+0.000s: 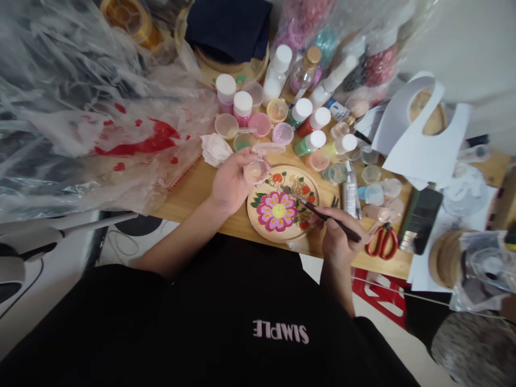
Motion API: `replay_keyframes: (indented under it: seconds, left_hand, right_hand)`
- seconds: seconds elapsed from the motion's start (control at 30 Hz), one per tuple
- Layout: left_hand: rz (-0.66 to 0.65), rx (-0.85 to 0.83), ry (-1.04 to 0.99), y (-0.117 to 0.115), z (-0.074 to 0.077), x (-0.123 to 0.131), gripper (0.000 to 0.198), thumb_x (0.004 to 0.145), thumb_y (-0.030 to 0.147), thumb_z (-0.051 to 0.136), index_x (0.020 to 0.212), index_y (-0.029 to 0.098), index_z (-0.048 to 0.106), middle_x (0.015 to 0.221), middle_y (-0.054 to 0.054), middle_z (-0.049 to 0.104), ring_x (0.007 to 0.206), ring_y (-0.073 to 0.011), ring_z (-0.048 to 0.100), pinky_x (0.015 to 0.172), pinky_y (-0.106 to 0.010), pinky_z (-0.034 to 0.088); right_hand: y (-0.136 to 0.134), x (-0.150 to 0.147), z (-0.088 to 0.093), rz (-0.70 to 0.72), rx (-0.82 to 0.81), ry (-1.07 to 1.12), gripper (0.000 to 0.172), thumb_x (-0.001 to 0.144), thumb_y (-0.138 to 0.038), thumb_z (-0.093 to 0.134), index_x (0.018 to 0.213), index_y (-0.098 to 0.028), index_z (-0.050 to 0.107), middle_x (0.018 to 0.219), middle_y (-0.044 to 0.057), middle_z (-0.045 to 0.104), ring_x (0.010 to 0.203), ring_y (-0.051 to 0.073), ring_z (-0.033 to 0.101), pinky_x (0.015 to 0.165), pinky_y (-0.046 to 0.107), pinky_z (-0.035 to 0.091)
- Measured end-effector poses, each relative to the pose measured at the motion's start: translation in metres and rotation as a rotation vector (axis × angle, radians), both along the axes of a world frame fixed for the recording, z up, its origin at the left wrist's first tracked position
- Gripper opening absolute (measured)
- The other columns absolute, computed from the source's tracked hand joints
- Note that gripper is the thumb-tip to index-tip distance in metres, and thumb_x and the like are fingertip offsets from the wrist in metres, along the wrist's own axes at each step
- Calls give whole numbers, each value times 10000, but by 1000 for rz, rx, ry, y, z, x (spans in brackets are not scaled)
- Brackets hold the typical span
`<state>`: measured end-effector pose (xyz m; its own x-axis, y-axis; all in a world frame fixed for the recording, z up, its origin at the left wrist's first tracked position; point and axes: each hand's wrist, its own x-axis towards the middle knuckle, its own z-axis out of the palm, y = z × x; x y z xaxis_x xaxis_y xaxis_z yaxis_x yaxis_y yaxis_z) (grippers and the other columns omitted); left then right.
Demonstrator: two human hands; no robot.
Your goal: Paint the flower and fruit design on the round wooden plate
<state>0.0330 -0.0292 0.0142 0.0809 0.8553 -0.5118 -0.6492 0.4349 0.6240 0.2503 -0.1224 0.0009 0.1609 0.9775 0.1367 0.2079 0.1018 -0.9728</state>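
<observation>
My left hand (231,183) is closed on a small clear plastic cup (256,172) with its lid flipped open and something pale inside. The cup is over the upper left edge of a round wooden plate (258,226). On the plate is a painted pink flower (276,211) with a yellow centre, gold outlines, and orange and green motifs around it. A thin dark-handled paintbrush (322,214) is pinched in my right hand (337,239). Its tip hovers over or touches the plate's upper middle; I cannot tell which.
Behind the plate stand several white-capped paint bottles (314,141) and open small paint cups (283,133). Crumpled tissue (216,149) lies at the left, near plastic wrapping (153,140). To the right are a white tube (350,193), red-handled pliers (381,242) and a dark phone-like object (421,220).
</observation>
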Motion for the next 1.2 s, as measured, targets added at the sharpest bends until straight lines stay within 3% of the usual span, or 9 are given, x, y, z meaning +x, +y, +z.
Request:
replay_keyframes:
  seconds: [0.17, 0.33, 0.5, 0.7, 0.93, 1.2]
  left_hand:
    - [-9, 20, -4, -1, -3, -1, 228, 850, 182, 500, 641, 187, 593, 668, -24, 628, 616, -139, 586, 639, -281, 488]
    - [-12, 40, -1, -1, -3, -1, 257, 880, 165, 482, 648, 178, 592, 694, -25, 623, 632, -143, 598, 704, -316, 498]
    - [13, -5, -34, 0, 2, 0, 344, 878, 72, 399, 619, 162, 606, 653, -27, 618, 600, -121, 589, 643, -282, 455]
    - [-22, 22, 4, 0, 0, 0, 317, 916, 143, 424, 653, 171, 599, 674, -25, 598, 620, -142, 575, 697, -325, 460]
    - [-2, -11, 3, 0, 3, 1, 331, 879, 137, 403, 620, 165, 607, 647, -42, 589, 593, -144, 552, 631, -311, 427]
    - [-34, 23, 17, -2, -6, -3, 264, 895, 194, 456, 690, 181, 620, 707, -44, 618, 701, -183, 622, 765, -353, 491]
  right_hand:
    - [-1, 1, 0, 13, -14, -27, 197, 896, -277, 654, 957, -313, 837, 785, -2, 798, 659, 172, 718, 568, 329, 558]
    - [-1, 2, 1, 29, -10, -10, 204, 896, -262, 655, 970, -320, 835, 748, -8, 785, 640, 171, 706, 567, 327, 564]
    - [-2, 1, 0, 24, -13, -17, 199, 895, -261, 656, 954, -314, 838, 783, -1, 801, 644, 177, 715, 571, 331, 572]
    - [-4, 3, 1, 27, -28, -32, 199, 888, -276, 652, 948, -307, 839, 741, -1, 787, 626, 181, 712, 562, 336, 577]
    - [-6, 6, -3, 16, 4, -69, 192, 902, -288, 652, 935, -305, 841, 840, 11, 822, 694, 192, 748, 642, 364, 602]
    - [-4, 4, -2, 34, 0, -48, 210, 905, -273, 646, 971, -312, 841, 806, 7, 809, 666, 185, 729, 598, 347, 581]
